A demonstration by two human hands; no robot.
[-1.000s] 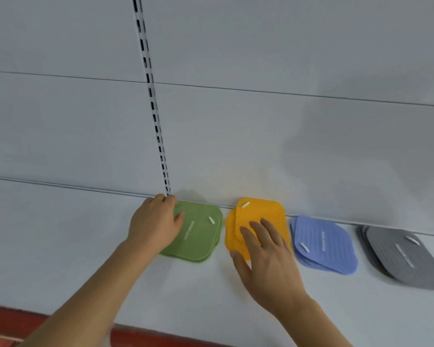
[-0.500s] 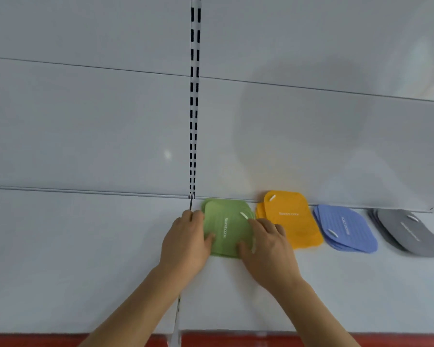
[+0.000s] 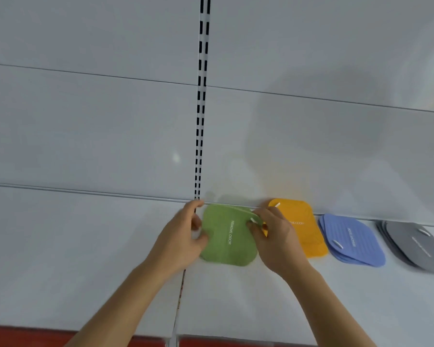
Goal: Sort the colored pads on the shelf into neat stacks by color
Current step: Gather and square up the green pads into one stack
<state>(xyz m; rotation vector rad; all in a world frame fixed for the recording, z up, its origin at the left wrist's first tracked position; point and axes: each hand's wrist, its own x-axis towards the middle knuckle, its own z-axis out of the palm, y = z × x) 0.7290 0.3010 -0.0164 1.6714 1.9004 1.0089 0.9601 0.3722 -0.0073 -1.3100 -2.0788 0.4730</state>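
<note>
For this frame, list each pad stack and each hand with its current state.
green pads: held at both sides, top pad's right corner lifted
orange pads: stacked flat, untouched
blue pads: fanned stack
grey pads: fanned stack
left hand: grips green pads
right hand: pinches green pad

The shelf [image 3: 85, 246] looks like painted metal — smooth, pale grey-white, with a faint sheen. The back panel [image 3: 85, 134] has the same smooth finish and carries a soft bright glare spot. The slotted upright [image 3: 201, 96] looks like white-coated metal with dark punched slots. The green pads [image 3: 226, 244] look soft and matt, finely textured, like rubber or silicone, with white printed lettering. The orange pads [image 3: 303, 229] are matt too. The blue pads [image 3: 353, 241] show fine ribbed lines — the grey pads [image 3: 416, 246] look matt and similar.
</note>
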